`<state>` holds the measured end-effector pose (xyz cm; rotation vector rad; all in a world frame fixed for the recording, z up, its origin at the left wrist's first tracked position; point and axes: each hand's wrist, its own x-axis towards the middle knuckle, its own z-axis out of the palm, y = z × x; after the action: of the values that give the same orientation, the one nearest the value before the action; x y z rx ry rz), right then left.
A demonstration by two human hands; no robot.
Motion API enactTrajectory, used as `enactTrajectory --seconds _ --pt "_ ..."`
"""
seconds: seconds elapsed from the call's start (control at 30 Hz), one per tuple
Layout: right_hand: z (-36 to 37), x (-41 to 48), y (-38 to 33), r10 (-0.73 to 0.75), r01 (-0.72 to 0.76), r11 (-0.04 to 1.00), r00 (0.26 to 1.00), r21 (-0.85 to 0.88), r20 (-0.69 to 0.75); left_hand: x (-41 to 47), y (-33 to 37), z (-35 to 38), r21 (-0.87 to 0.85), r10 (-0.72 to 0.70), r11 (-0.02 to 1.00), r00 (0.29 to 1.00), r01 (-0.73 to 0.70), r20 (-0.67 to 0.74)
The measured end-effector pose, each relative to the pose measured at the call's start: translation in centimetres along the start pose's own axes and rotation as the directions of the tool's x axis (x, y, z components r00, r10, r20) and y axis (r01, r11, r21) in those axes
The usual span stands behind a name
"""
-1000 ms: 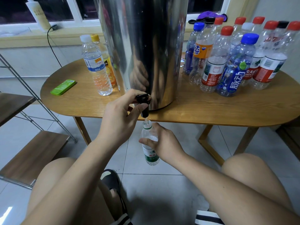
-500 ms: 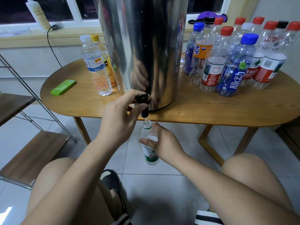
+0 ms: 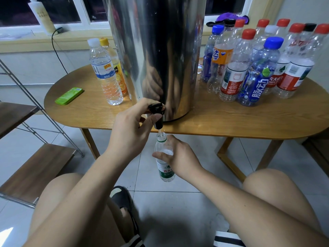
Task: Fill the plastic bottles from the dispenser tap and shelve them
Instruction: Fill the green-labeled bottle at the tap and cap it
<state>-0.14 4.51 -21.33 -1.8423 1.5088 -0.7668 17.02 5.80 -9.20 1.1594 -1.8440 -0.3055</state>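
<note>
Grey glossy floor tiles [image 3: 178,211] lay under an oval table of pale grained wood [image 3: 231,120], and near its front edge stood one tall cylindrical dispenser of polished steel [image 3: 160,50], its wall mirroring the hands. One small clear plastic bottle with a green label [image 3: 164,168] hung in the air below and in front of the table edge, its long axis close to upright and its base a little right of its mouth. The uncapped mouth pointed up, just beneath the spout of the black plastic tap [image 3: 157,113], and a thin thread of water ran into the neck. The right hand [image 3: 179,157] was wrapped round the bottle's ribbed upper body, thumb across the front, fingers behind. The left hand [image 3: 130,132] had its fingers curled over the tap's lever and its thumb pressed to the spout's side. Left of the dispenser stood two capped bottles, a white-capped bottle with a blue label [image 3: 105,72] touching a yellow-capped orange bottle [image 3: 118,73] behind it. On the right a crowded cluster of clear upright bottles [image 3: 256,68] showed eleven caps: six red, two blue, two black and one white. One flat green rectangular case [image 3: 69,95] lay near the table's left end, and a slanted metal rack with two wooden boards [image 3: 35,172] stood at the far left
</note>
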Motion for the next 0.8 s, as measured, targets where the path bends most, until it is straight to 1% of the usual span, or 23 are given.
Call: enactTrajectory --seconds 0.5,0.8 --pt "-0.08 -0.12 0.13 -0.011 0.011 1.0 1.0 -0.021 -0.006 0.01 -0.16 0.03 0.001 0.0 1.0 1.0 0.0 0.002" --pt "-0.13 0.02 0.3 -0.025 0.024 0.997 1.0 -0.069 -0.005 0.01 -0.2 0.02 0.012 0.001 1.0 1.0 -0.001 0.001"
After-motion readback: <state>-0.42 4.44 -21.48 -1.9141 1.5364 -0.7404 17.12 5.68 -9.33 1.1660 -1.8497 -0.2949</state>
